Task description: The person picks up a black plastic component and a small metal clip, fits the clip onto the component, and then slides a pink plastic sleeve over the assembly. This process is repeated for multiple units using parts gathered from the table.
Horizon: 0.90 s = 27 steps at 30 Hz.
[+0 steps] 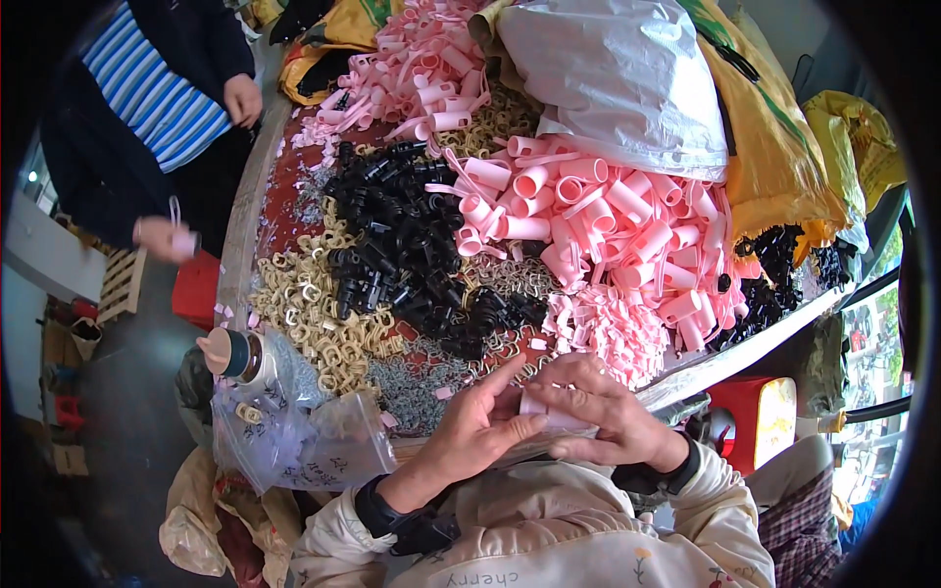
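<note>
In front of my body, at the near edge of the table, both hands meet around a pale pink plastic tube [561,416]. My right hand [613,412] curls over it from the right, its fingers covering much of the tube. From the left, my left hand [470,431] grips the tube's other end, thumb stretched along it and fingers partly behind. Small flat pink pieces [610,338] lie heaped just beyond my right hand. Beyond my left hand are loose grey metal bits [417,387], cream plastic clips [299,294] and a heap of black plastic parts [392,245].
A large heap of pink tubes with loops [627,220] spreads at the right under a white sack [618,78]. A lidded jar [235,355] and clear plastic bags [314,441] sit at the near left. Another person [162,108] stands at the left, holding a small pink piece.
</note>
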Each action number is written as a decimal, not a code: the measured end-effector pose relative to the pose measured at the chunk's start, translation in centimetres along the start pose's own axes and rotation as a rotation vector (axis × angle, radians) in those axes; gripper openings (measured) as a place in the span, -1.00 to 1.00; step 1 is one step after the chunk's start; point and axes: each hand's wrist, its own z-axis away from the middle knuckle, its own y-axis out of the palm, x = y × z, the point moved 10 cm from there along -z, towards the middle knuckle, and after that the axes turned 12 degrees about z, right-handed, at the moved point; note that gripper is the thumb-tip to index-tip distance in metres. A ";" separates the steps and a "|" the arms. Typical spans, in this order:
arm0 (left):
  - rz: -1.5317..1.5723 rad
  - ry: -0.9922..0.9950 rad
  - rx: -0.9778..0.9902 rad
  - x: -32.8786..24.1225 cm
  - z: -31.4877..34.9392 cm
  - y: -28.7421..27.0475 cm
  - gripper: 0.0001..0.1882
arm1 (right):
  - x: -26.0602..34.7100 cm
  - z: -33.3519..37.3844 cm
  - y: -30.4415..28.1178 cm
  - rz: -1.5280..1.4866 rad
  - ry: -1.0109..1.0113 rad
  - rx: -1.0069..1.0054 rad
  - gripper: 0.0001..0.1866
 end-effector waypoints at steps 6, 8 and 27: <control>0.021 -0.018 0.210 0.7 0.6 2.4 -0.16 | 2.8 0.6 1.6 -0.311 -0.158 0.202 -0.37; -0.024 -0.021 0.252 1.0 0.7 3.1 -0.14 | 2.8 0.8 1.5 -0.304 -0.157 0.160 -0.36; -0.242 -0.274 0.207 4.7 -2.6 4.2 -0.33 | -3.7 7.5 -1.6 -0.109 0.164 -0.169 -0.61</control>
